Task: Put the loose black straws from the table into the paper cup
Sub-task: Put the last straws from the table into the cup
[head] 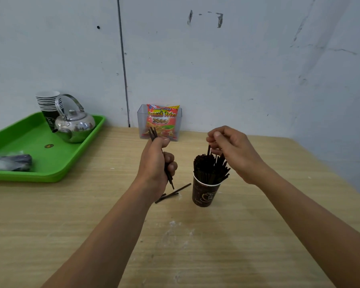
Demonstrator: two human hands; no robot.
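A brown paper cup (pixel 204 194) stands upright on the wooden table, packed with several black straws (pixel 208 169) that fan out above its rim. My right hand (pixel 235 152) hovers over the cup and pinches one black straw (pixel 208 149) that points down into the bunch. My left hand (pixel 156 163) is left of the cup, fisted around a small bundle of black straws (pixel 168 175) held near upright; their ends stick out above and below the fist. A few loose black straws (pixel 173 193) lie on the table between my left wrist and the cup.
A green tray (pixel 40 163) at the far left holds a steel kettle (pixel 75 124), a stack of paper cups (pixel 48 104) and a dark wrapped bundle (pixel 13 162). A clear box with a snack packet (pixel 161 121) stands against the wall behind my hands.
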